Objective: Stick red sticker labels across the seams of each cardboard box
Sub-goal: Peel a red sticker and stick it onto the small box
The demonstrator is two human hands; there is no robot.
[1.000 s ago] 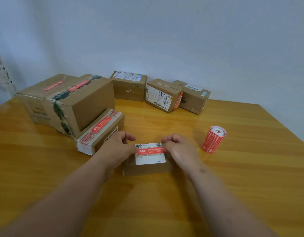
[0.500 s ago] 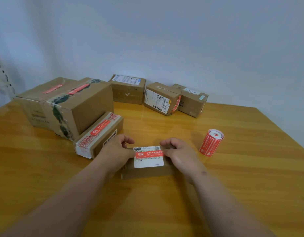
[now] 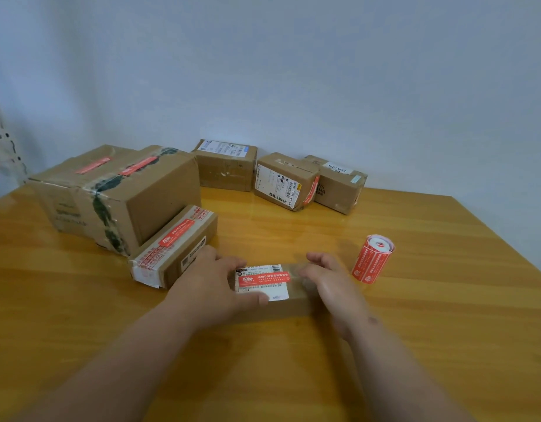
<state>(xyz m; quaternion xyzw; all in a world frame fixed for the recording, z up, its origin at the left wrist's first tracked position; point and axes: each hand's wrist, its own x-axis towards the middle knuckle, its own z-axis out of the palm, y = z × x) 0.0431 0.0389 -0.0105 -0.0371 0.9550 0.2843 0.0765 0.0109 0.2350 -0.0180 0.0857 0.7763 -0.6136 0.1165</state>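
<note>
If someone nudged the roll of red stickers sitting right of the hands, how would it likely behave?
The sticker roll is a cylinder that appears to lean rather than lie flat, so a nudge would probably tip it and let it roll on the glossy table. It looks like wound paper with a hollow core, so likely light.

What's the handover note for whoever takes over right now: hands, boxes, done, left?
Left hand: grips the left end of the small box, thumb on its top.
Right hand: blurred, at the box's right end; grip unclear.
Small box: near-centre of the table, a red sticker already across its white label.
Sticker roll: upright, right of the hands.
Done, by visible stickers: the small box, the long box, the large box, and the middle back box, with red on its corner.
Left: back-left box and back-right box show no red sticker from here; check hidden faces.
</note>
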